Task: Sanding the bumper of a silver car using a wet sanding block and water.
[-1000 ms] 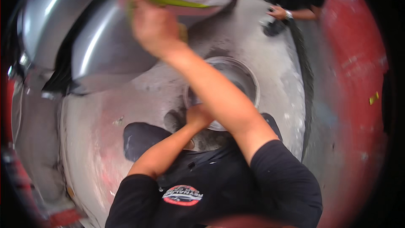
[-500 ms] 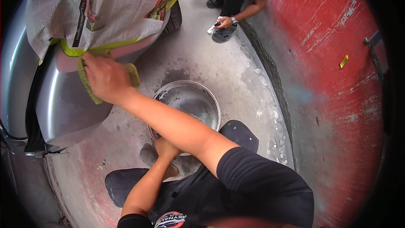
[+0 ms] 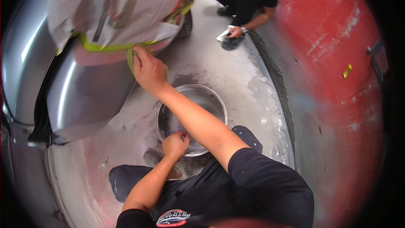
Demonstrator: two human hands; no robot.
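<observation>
My right hand (image 3: 150,71) is closed around a green cloth (image 3: 130,62) and presses it to the car's grey body panel (image 3: 90,86), just below a strip of yellow-green tape (image 3: 103,47). The tape holds newspaper (image 3: 139,14) over the upper part of the panel. A pinkish, dull band runs along the panel under the tape. My left hand (image 3: 175,144) is closed in a fist over the near-left rim of a round metal basin (image 3: 206,105). Whether something small is in that fist I cannot make out. My right forearm crosses above the basin.
Another person (image 3: 253,14) crouches at the far side, a hand (image 3: 235,32) holding a small whitish thing. A worn red and grey wall (image 3: 329,76) with a low curb rises on the right. A tyre (image 3: 185,25) shows behind the newspaper. My knees flank the basin.
My right hand has slid the cloth rightward along the tape edge. My left fist has come out from behind my right forearm and now shows in full. The view has shifted slightly.
</observation>
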